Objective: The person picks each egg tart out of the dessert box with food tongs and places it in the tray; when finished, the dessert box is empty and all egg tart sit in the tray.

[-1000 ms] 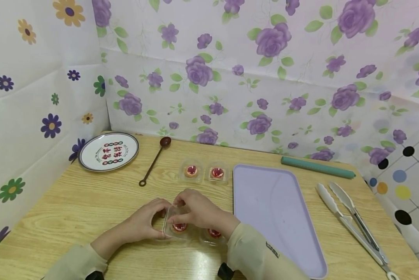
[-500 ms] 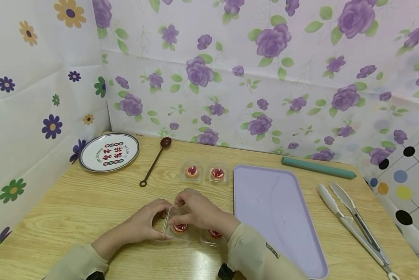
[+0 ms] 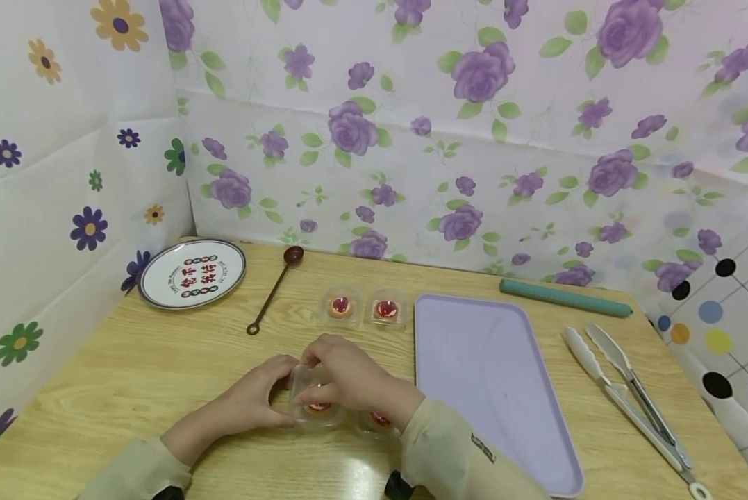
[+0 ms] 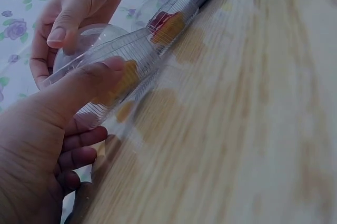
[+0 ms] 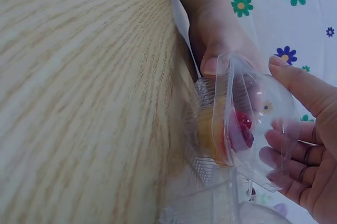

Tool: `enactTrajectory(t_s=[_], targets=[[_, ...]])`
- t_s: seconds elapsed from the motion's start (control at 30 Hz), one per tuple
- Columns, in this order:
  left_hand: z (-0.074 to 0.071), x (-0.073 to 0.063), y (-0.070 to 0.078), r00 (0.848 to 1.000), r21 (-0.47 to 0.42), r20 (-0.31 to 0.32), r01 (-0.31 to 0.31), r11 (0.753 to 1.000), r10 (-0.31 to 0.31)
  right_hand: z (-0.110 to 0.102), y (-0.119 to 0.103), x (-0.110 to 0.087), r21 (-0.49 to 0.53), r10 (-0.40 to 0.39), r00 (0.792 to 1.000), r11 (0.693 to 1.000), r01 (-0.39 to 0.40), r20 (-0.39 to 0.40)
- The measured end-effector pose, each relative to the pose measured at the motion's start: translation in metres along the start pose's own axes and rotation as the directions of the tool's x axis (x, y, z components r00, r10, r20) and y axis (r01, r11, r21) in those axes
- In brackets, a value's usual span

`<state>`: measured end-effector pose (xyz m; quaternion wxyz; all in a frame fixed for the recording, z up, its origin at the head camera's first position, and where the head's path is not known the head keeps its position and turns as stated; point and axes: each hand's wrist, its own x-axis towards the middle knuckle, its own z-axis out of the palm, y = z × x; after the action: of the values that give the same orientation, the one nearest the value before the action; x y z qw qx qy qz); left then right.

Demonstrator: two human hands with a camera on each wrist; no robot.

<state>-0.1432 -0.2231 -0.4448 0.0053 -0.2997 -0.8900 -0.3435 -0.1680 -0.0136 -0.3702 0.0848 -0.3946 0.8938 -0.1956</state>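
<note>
A clear plastic clamshell box with a red-topped tart inside stands on the wooden table. My left hand grips its left side, thumb along the rim in the left wrist view. My right hand holds the domed lid between thumb and fingers. In the right wrist view, a narrow gap shows between lid and base near the left thumb. A second boxed tart sits just to the right, partly hidden under my right wrist.
Two more boxed tarts, a left one and a right one, stand behind my hands. A lilac tray lies to the right, then metal tongs and a green rod. Back left are a brown spoon and a white plate.
My right hand has shifted slightly left over the box, and the lid's edge has moved toward my left hand. My left hand has barely moved.
</note>
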Motion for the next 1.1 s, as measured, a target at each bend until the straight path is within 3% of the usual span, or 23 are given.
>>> enactTrajectory(t_s=[0.3, 0.63, 0.9, 1.1], targets=[[-0.002, 0.0, 0.004, 1.0, 0.056, 0.011, 0.022, 0.998, -0.022, 0.002, 0.002, -0.002, 0.062, 0.029, 1.0, 0.998, -0.029, -0.002], [-0.009, 0.0, 0.002, 0.998, 0.078, 0.058, 0.016, 0.997, -0.021, 0.002, 0.001, -0.006, 0.22, 0.032, 0.999, 0.975, -0.036, 0.02], [-0.018, -0.001, 0.004, 0.997, 0.021, 0.065, 0.043, 0.999, -0.045, -0.001, 0.002, -0.01, 0.306, 0.014, 1.0, 0.952, -0.009, -0.014], [-0.023, -0.001, 0.004, 1.0, -0.064, -0.014, 0.023, 0.998, -0.023, -0.009, 0.0, -0.015, 0.321, -0.023, 1.0, 0.947, 0.024, -0.006]])
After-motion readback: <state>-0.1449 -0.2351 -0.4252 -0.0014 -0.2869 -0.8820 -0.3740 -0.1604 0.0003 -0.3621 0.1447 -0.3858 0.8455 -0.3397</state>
